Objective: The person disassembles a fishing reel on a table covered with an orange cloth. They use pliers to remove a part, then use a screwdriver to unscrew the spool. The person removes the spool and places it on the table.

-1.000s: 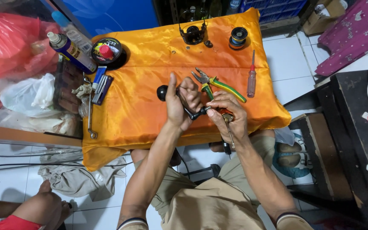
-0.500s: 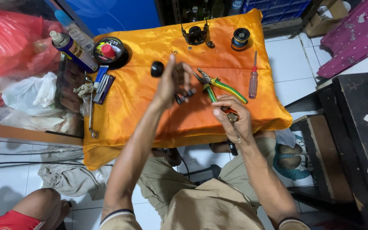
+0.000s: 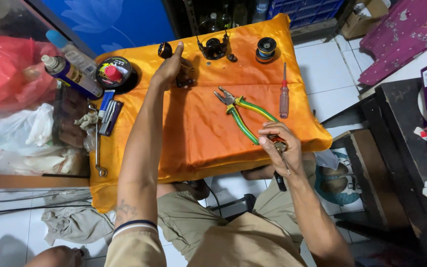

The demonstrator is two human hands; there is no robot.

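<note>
The left arm stretched far forward, nearly straight, its forearm bare below a banded sleeve cuff (a faint mark showed near the wrist). The left hand (image 3: pixel 170 66) was cupped, fingers curled downward, thumb raised. The right arm was bent and drawn close to the body; the right hand (image 3: pixel 278 144) was closed in a loose fist, knuckles uppermost.

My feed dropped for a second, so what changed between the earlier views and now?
The left hand carried a small dark part away from the right hand, up to the far end of the orange cloth. The right hand stayed near the front edge, holding a thin tool. Pliers and red screwdriver unmoved.
</note>
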